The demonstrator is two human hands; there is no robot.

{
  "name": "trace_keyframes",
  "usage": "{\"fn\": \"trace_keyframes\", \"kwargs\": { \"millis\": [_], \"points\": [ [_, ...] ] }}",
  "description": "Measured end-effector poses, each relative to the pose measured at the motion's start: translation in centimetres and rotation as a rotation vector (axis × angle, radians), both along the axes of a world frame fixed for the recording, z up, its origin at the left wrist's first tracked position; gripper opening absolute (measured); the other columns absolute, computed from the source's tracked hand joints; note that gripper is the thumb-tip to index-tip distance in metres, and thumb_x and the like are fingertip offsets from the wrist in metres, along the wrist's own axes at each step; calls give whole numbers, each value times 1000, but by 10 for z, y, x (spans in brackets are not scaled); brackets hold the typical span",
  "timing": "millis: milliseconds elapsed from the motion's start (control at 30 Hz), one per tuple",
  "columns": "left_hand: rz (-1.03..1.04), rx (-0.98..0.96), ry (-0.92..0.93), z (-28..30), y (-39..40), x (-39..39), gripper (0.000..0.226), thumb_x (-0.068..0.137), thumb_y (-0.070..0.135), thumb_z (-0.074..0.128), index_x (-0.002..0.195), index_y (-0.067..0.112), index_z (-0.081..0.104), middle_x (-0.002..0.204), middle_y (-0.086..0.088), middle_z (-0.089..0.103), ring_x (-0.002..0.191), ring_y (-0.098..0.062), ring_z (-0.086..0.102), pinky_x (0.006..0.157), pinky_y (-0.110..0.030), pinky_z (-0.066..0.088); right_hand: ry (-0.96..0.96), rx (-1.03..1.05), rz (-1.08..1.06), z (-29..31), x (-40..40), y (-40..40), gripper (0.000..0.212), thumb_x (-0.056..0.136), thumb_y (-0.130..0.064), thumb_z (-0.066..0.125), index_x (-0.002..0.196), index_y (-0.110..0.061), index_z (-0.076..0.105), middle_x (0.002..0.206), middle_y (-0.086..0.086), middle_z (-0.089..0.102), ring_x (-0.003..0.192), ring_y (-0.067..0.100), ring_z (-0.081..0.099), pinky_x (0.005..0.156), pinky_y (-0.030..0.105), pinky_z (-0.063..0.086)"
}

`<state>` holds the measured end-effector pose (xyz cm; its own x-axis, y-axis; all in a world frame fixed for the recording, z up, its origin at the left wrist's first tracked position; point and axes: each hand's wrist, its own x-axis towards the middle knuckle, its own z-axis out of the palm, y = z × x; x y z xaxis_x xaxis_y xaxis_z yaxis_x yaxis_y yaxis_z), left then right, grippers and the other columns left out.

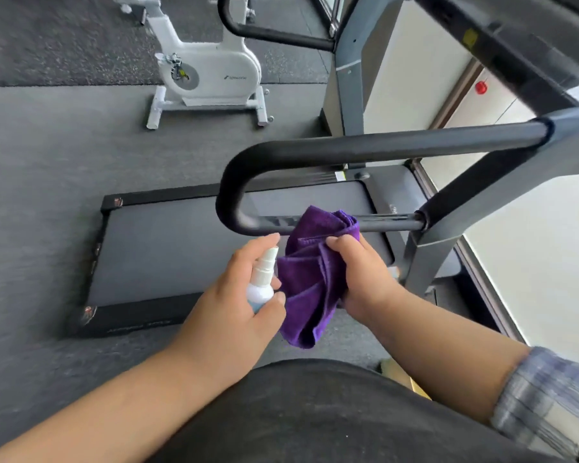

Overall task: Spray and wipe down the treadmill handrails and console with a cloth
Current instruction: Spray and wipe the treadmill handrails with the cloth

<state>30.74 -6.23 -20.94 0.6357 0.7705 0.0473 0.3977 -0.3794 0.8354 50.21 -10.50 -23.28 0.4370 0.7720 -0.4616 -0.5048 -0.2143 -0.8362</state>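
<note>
My left hand (238,295) grips a small white spray bottle (263,279), index finger on its top, with the nozzle facing the cloth. My right hand (365,272) clutches a bunched purple cloth (311,279) just below the lower bar of the black looped handrail (348,150). The cloth's top edge touches or overlaps that lower bar (388,223). The console is only partly visible as a dark slab (502,45) at the upper right.
The treadmill belt deck (181,248) lies below the hands. Its grey upright (348,78) rises behind the rail, and a second black handrail (274,35) lies further back. A white exercise bike (208,75) stands on the dark floor. A bright wall or window fills the right.
</note>
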Motion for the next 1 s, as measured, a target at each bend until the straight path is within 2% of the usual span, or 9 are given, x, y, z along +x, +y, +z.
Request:
{"fn": "trace_keyframes", "kwargs": {
  "millis": [100,267,433,500,600,667,767,900,1000],
  "points": [
    [-18,-6,21,-1,2,21,67,87,21,64,122,68,32,101,23,61,96,-1,58,77,-8,42,109,7,-74,-5,22,-14,14,90,-17,55,102,-11,58,84,7,68,77,22,66,88,43,55],
    [-68,-109,108,-5,14,75,63,89,21,63,125,64,34,117,15,60,91,-15,64,79,-31,53,208,0,-167,-7,57,-30,20,96,-17,47,99,-8,64,89,12,68,81,27,65,96,49,53],
    [-129,-223,180,-8,8,137,56,87,31,67,115,68,36,99,16,59,81,-3,60,65,-10,43,239,22,-196,-7,91,-34,26,97,-19,46,92,-8,69,88,14,73,77,27,71,85,43,56],
    [-135,-247,196,-9,2,159,56,86,32,70,118,65,38,98,16,60,77,-5,61,64,-12,45,241,-17,-220,-10,105,-34,27,94,-24,52,108,-6,66,100,18,73,85,31,72,77,41,58],
    [-161,-282,186,-8,-7,190,59,86,29,71,119,65,38,100,17,60,76,-6,60,64,-11,46,282,-78,-288,-11,122,-31,56,83,-35,62,133,-9,54,124,23,66,99,37,72,72,42,59],
    [-161,-297,147,-6,-12,211,60,87,26,71,118,65,39,101,18,60,79,-3,59,65,-7,44,345,-107,-332,-10,136,-30,51,88,-38,60,130,-10,57,119,21,69,95,37,73,68,43,59],
    [-135,-278,107,-4,-16,239,62,87,22,71,122,62,40,102,22,57,86,3,57,70,-4,42,451,-93,-296,-4,158,-34,43,98,-46,50,106,-9,69,98,17,76,80,32,75,64,37,59],
    [-73,-241,140,-5,-19,264,62,87,18,68,122,61,39,100,19,58,85,-3,57,72,-15,49,536,-108,-128,-1,172,-50,59,98,-62,42,104,-14,77,108,15,75,93,30,75,79,42,56],
    [-44,-244,150,-7,-27,274,64,86,20,69,125,61,39,106,23,58,93,0,56,78,-19,49,573,-156,-11,-1,184,-55,56,98,-60,45,106,-16,78,110,14,74,92,31,74,78,43,57]
  ]
}}
